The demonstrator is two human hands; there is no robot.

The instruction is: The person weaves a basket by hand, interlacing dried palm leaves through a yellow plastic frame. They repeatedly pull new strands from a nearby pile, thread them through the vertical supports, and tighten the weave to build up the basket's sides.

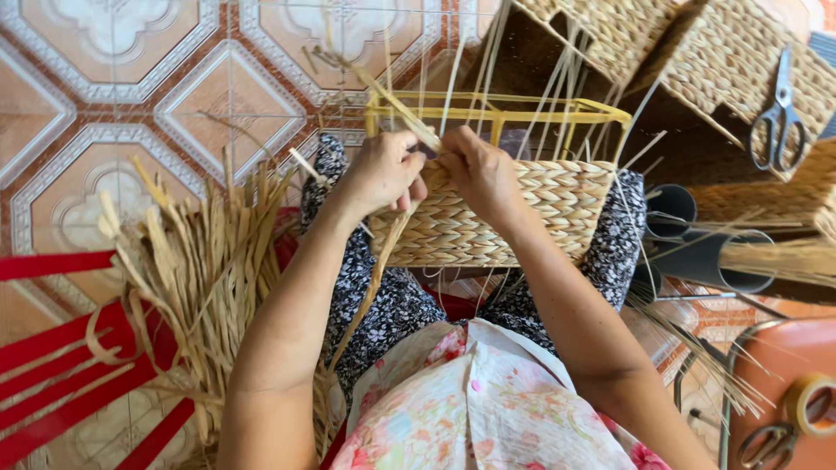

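Red slatted wood, a bench or chair frame (52, 348), occupies the far left of my view, resting on the patterned floor tiles (113, 78). Just beside it lies a loose bundle of dried, tan, flat straw strands (205, 278), spilling across the red slats and against my left forearm. My left hand (383, 174) is clenched around a pale twisted straw strand (396, 106), which rises up and to the left from the fingers; a further length of the same fibre hangs below the hand toward my lap. My right hand (479, 170) sits just beside the left, touching it, with fingers pinched on the same strand at the top edge of the half-woven rectangular straw basket (531, 218). That basket rests on my lap, over the black-and-white floral trousers (392, 305), and is built on a yellow wire frame (514, 109) whose upper rails stand bare above the woven rows. Thin upright straw stakes rise from the weave. Finished woven baskets (723, 61) are stacked at upper right, with grey metal scissors (779, 117) lying on one. Dark grey tubes (705, 257) lie below them, holding thin straw. At lower right, a roll of tan tape (810, 402) rests on an orange-red surface.
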